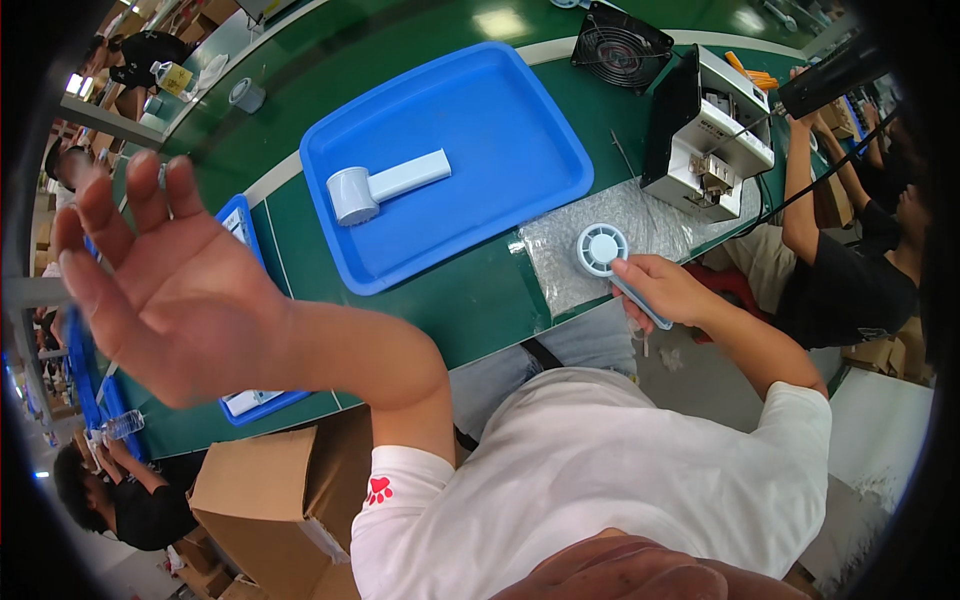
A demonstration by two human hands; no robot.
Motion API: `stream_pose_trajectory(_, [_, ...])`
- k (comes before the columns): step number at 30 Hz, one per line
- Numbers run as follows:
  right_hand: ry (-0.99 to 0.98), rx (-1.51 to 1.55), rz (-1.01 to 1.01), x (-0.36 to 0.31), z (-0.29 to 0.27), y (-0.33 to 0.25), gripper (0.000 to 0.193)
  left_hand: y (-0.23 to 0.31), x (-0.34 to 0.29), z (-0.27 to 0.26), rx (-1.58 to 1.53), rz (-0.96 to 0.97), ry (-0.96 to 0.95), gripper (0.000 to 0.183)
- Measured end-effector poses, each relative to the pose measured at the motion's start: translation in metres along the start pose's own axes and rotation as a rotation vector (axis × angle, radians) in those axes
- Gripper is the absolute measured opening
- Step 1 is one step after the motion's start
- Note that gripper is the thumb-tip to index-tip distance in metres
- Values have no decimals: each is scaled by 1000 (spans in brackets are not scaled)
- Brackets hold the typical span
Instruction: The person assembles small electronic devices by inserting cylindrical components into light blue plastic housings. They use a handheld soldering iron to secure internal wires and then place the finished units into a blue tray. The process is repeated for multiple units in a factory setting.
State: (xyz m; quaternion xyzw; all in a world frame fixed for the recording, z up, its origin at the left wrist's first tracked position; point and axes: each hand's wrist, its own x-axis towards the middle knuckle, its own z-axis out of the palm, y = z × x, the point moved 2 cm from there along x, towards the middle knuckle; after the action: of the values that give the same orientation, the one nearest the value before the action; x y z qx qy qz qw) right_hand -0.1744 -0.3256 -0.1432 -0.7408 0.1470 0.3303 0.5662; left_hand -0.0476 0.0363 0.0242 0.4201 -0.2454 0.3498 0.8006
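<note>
My right hand [658, 290] is closed around the handle of a small light-blue handheld fan [602, 250], its round grille facing up, at the bubble-wrap sheet's near edge. My left hand [175, 270] is raised at the left, palm showing, fingers apart and holding nothing. Between the hands, a large blue tray [550, 185] stands on the green table [420, 330]. In it lies a white piece [375, 187] with a short round cylinder at one end and a flat straight handle.
Right of the tray are bubble wrap [560, 265], a white-and-black machine [705, 135] and a black square fan [620, 48]. A smaller blue tray [262, 405] is partly hidden behind my left arm. An open cardboard box [255, 475] stands below left. Other people are at both sides.
</note>
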Motion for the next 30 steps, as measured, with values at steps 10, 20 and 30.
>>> stream_pose_trajectory(10, [-121,34,-122,-15,-2,-14,55,18,3,-18,-176,6,-103,28])
stream_pose_trajectory(20, [-36,-374,-729,-17,25,-93,42,11,4,-32,-161,80,-46,30])
stream_pose_trajectory(30, [-157,228,-1522,-21,125,-209,59,-11,20,-57,-20,109,35,28])
